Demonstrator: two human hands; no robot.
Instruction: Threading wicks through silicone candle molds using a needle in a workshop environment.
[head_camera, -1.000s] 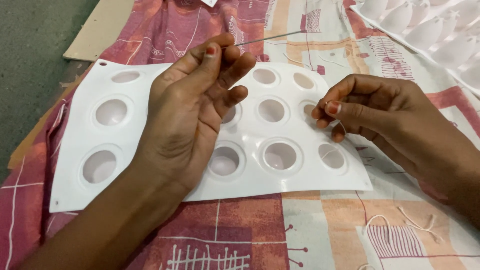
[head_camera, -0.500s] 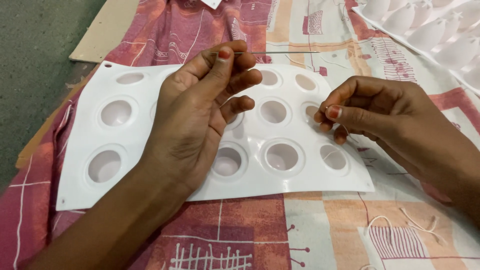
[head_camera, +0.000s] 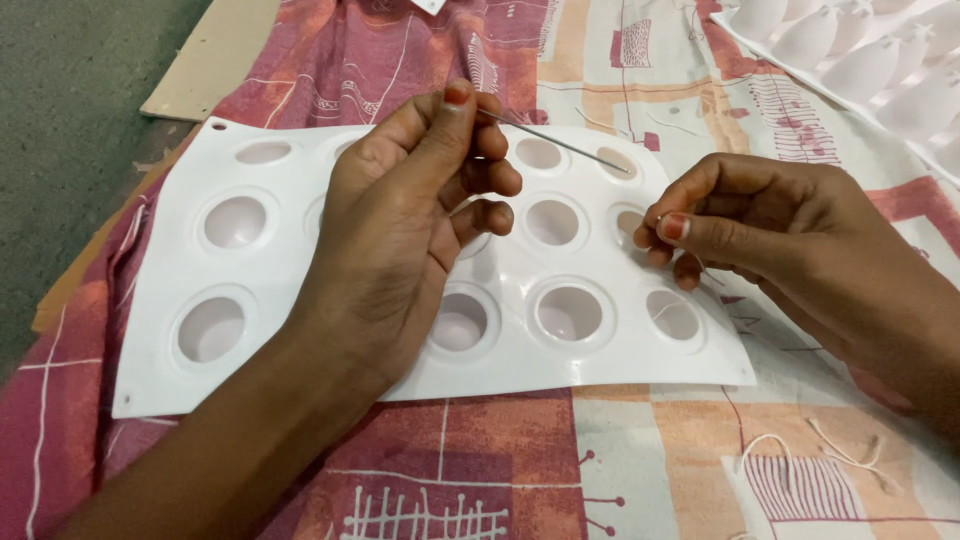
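Observation:
My left hand (head_camera: 400, 230) hovers over a white plastic mould sheet (head_camera: 300, 290) with several round cups. It pinches a long thin metal needle (head_camera: 560, 142) between thumb and fingers, and the needle's tip slants down to the right towards my right hand. My right hand (head_camera: 760, 230) sits at the sheet's right edge with thumb and forefinger pressed together on a fine white thread (head_camera: 690, 255), which is hard to make out.
The sheet lies on a red, pink and cream patterned cloth (head_camera: 600, 460). Another white moulded tray (head_camera: 870, 60) with raised shapes is at the top right. Loose thread pieces (head_camera: 800, 440) lie at the lower right. Grey floor and a board edge (head_camera: 190, 60) are at the left.
The needle in my left hand has swung from pointing up-right, through level, to slanting down-right towards my right hand. My right hand stayed almost still.

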